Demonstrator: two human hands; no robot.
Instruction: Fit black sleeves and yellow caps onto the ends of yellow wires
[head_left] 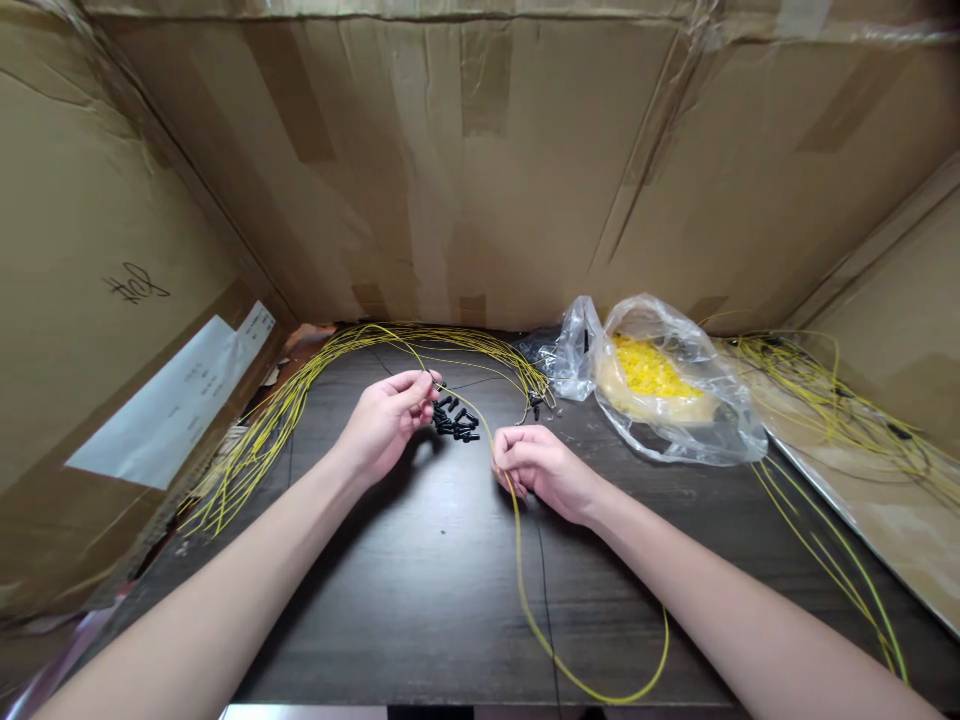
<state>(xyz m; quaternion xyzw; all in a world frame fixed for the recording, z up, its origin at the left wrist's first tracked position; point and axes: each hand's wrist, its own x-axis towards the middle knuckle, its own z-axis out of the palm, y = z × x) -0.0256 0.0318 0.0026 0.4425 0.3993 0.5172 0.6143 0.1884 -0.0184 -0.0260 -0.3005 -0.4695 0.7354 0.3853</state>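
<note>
Yellow cable in both hands

The left hand and the right hand each cover a stretch of the yellow cable, whose loop disappears behind the right forearm; the bottom edge cuts off both arms. The left fingers partly hide the small black pieces, and the print on the white paper is too small to read. The yellow bits blur together inside the clear bag, while the right edge crops the far cable bundle.
</note>
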